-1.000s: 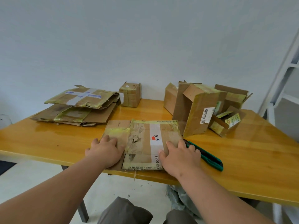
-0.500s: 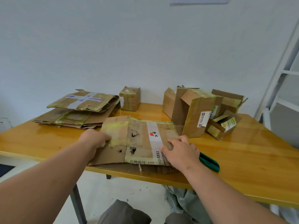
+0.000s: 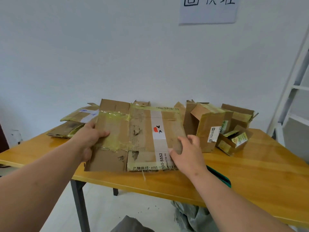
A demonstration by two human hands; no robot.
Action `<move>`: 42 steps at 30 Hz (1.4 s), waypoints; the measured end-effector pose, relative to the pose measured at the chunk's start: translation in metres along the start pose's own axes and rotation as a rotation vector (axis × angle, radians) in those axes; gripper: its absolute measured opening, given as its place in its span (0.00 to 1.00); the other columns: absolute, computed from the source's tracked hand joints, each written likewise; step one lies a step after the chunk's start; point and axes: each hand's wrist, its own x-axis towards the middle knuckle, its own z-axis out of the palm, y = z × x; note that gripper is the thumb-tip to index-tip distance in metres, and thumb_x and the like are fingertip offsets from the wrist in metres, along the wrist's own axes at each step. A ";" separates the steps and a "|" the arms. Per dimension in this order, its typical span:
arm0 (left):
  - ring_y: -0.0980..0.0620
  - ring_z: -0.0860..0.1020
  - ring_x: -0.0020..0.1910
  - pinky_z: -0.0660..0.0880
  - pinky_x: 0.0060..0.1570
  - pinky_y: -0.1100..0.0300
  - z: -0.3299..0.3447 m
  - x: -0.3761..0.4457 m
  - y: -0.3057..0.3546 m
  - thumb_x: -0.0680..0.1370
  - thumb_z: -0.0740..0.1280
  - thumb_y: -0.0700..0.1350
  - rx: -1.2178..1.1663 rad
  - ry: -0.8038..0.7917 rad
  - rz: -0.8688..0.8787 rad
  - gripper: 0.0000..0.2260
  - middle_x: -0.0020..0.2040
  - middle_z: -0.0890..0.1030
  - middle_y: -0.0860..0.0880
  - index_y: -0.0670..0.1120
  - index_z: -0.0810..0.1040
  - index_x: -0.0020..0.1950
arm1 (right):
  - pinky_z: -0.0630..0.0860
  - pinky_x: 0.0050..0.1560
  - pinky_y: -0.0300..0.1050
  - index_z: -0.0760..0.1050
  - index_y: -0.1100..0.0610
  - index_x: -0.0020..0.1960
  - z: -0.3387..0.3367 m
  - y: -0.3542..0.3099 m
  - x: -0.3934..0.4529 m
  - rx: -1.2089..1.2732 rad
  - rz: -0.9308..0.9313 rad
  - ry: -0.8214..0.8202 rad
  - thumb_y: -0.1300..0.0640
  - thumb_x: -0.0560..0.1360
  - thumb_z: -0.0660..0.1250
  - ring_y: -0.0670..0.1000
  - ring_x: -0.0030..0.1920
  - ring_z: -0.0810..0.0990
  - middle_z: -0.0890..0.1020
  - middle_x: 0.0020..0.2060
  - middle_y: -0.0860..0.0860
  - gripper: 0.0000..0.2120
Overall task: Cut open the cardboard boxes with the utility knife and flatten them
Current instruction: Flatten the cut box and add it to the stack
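Observation:
A flattened brown cardboard box (image 3: pixel 142 136) with yellowish tape and a white strip is lifted and tilted up above the near part of the wooden table (image 3: pixel 250 181). My left hand (image 3: pixel 91 136) grips its left edge, thumb on the front face. My right hand (image 3: pixel 185 153) holds its lower right edge, fingers curled round it. The green utility knife (image 3: pixel 220 176) lies on the table behind my right wrist, partly hidden. A pile of flattened boxes (image 3: pixel 73 123) lies at the back left, partly behind the held cardboard.
Several opened, upright boxes (image 3: pixel 210 126) stand at the back right of the table, with a small labelled box (image 3: pixel 234 141) in front of them. A white metal frame (image 3: pixel 294 91) stands at the right. A paper sign (image 3: pixel 208 10) hangs on the wall.
The flattened box has come up off the table and tilted toward me. My left hand moved from pressing on it to gripping its left edge. The view has risen.

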 end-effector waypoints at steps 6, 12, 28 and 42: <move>0.42 0.80 0.45 0.78 0.37 0.48 -0.023 0.016 0.000 0.77 0.68 0.37 -0.268 0.085 0.069 0.18 0.53 0.80 0.43 0.47 0.71 0.66 | 0.70 0.68 0.57 0.49 0.53 0.80 0.019 -0.033 0.026 0.668 0.390 0.127 0.52 0.73 0.75 0.59 0.72 0.66 0.58 0.76 0.55 0.46; 0.42 0.80 0.50 0.78 0.43 0.42 -0.024 0.052 -0.010 0.77 0.69 0.37 -0.420 0.226 0.077 0.19 0.54 0.80 0.44 0.48 0.70 0.65 | 0.80 0.53 0.54 0.57 0.50 0.77 0.064 -0.086 0.037 1.112 0.561 -0.242 0.43 0.75 0.71 0.57 0.54 0.80 0.77 0.57 0.55 0.37; 0.58 0.77 0.45 0.80 0.41 0.53 -0.061 0.171 0.003 0.79 0.67 0.40 0.039 0.367 0.378 0.40 0.71 0.69 0.51 0.66 0.45 0.76 | 0.79 0.52 0.46 0.67 0.54 0.70 0.172 -0.205 0.190 0.891 0.309 -0.046 0.71 0.77 0.61 0.53 0.57 0.78 0.78 0.59 0.52 0.24; 0.47 0.58 0.70 0.52 0.71 0.46 -0.082 0.247 -0.021 0.74 0.61 0.63 1.293 0.328 0.409 0.26 0.68 0.65 0.52 0.57 0.69 0.72 | 0.65 0.69 0.53 0.71 0.56 0.70 0.231 -0.199 0.264 0.007 -0.200 -0.066 0.55 0.81 0.61 0.57 0.67 0.67 0.68 0.68 0.55 0.18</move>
